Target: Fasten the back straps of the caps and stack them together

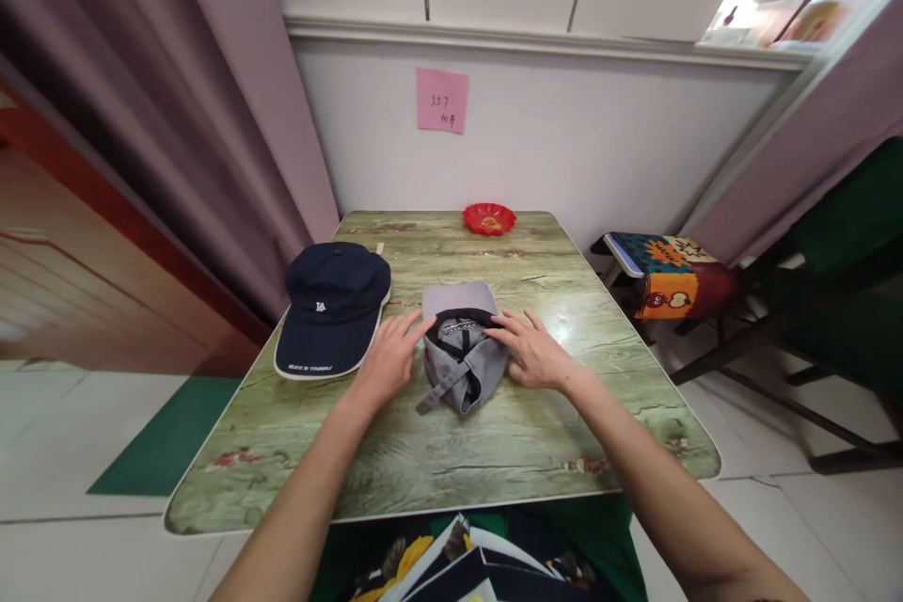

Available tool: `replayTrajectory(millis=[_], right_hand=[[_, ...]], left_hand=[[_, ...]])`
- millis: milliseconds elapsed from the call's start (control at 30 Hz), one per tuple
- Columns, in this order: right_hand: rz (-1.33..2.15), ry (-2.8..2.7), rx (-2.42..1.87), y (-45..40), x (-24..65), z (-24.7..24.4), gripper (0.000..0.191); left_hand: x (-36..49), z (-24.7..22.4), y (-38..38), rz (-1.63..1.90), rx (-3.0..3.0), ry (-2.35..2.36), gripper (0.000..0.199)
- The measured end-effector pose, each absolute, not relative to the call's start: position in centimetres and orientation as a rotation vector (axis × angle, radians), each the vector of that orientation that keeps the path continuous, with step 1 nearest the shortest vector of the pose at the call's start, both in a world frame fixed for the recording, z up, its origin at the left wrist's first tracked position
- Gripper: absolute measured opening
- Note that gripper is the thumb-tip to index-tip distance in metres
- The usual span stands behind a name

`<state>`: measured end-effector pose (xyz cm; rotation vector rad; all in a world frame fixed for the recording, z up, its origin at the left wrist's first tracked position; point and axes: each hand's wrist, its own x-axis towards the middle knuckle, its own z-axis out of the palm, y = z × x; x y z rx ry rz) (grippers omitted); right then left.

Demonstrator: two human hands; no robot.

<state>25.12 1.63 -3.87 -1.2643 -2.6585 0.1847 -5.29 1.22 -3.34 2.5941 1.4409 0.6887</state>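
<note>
A grey cap [462, 348] lies upside down in the middle of the table, its brim toward the wall and its strap hanging out at the near left. At its left edge is my left hand [391, 356], fingers apart, fingertips at the cap's side. My right hand [534, 350] is spread at the cap's right side, its fingertips by the inner band. Neither hand is closed around anything. A navy cap [335, 306] with white edging and small white lettering sits upright to the left of my left hand.
On the green wood-patterned table [423, 480], a red scalloped dish [489, 218] stands at the far edge by the wall. A pink note [442, 101] is on the wall. Right of the table are a cloth-covered stool [670, 277] and a dark chair [839, 320].
</note>
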Motion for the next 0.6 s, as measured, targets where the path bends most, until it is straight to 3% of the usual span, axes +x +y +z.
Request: replayTrajectory(millis=[100, 200, 300, 367, 467, 600], right_hand=[[0.102, -2.645, -1.326, 2.6, 24.3, -4.3, 0.068], [0.136, -2.566, -1.325, 2.9, 23.9, -3.8, 0.038], [0.456, -2.325, -1.163, 2.3, 24.4, -2.3, 0.018], [0.797, -2.013, -1.060, 1.5, 24.6, -0.9, 0.018], [1.252, -1.450, -0.954, 0.6, 23.5, 0.7, 0.029], [1.437, -0.797, -0.939, 0.1, 20.5, -0.1, 0.036]], left_hand=[[-4.2, -3.7, 2.7, 0.579, 2.710, 1.428, 0.068], [-4.0, -3.9, 4.1, 0.555, 2.609, 1.372, 0.050], [-4.7, -2.9, 4.1, 0.735, 2.186, 1.255, 0.028], [-4.8, -1.4, 3.3, 0.893, 1.781, 1.135, 0.024], [-3.8, 1.2, 1.4, 1.022, 1.255, 1.006, 0.036], [-2.5, 2.3, -1.3, 1.030, 0.760, 0.828, 0.056]])
